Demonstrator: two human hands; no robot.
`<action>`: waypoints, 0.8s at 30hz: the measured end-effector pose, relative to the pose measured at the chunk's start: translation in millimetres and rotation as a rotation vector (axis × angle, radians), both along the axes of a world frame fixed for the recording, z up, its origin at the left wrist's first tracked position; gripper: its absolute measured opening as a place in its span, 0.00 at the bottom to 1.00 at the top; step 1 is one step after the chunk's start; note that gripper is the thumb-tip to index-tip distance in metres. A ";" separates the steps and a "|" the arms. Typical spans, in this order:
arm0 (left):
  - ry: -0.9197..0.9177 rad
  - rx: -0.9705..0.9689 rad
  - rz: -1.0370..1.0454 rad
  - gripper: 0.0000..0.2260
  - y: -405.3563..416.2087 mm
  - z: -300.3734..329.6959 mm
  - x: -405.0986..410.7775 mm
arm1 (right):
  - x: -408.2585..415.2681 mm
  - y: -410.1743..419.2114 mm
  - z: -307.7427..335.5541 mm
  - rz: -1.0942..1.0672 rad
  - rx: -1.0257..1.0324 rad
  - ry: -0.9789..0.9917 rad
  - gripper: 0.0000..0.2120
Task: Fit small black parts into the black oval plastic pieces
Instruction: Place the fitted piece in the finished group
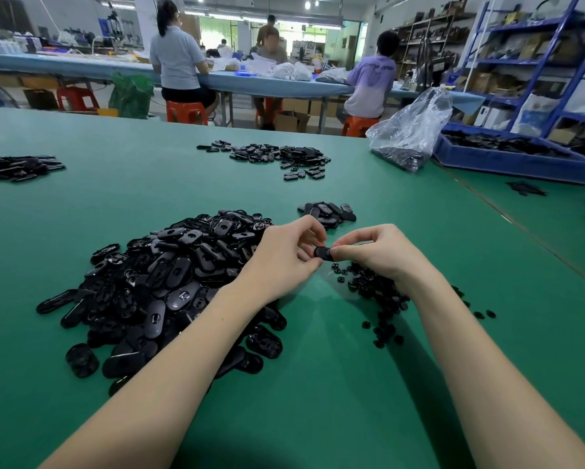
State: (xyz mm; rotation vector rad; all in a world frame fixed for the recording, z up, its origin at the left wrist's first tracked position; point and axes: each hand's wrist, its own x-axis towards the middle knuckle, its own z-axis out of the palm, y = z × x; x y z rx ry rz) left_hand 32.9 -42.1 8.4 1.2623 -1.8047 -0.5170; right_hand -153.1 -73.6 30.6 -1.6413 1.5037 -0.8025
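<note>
A large heap of black oval plastic pieces [169, 282] lies on the green table, under and left of my left forearm. Small black parts [379, 292] are scattered beneath my right hand. Between my hands, above the table, is one black oval piece [323, 253]. My left hand [284, 255] pinches its left end with curled fingers. My right hand [379, 252] pinches its right end between thumb and fingertips. Whether a small part is in the piece is hidden by my fingers.
A small group of oval pieces [328, 211] lies just beyond my hands. More piles sit farther back [274, 157] and at far left [17, 167]. A clear plastic bag [409, 137] and a blue tray [514, 157] stand at the right. Several people sit at a far table.
</note>
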 end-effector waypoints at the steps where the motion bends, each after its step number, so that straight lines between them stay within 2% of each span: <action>1: -0.014 -0.006 -0.003 0.12 -0.1 -0.2 0.0 | -0.1 0.2 -0.2 0.004 -0.002 0.001 0.05; 10: -0.038 -0.061 -0.020 0.12 0.5 0.1 -0.3 | -0.6 -0.6 -0.4 0.006 -0.001 0.014 0.04; 17: -0.029 -0.057 -0.050 0.12 0.5 -2.1 -4.0 | -1.5 -0.6 -3.7 -0.015 0.014 0.027 0.09; 24: 0.148 0.073 -0.046 0.13 1.6 4.1 0.2 | -8.1 1.5 -3.7 0.069 0.088 -0.074 0.08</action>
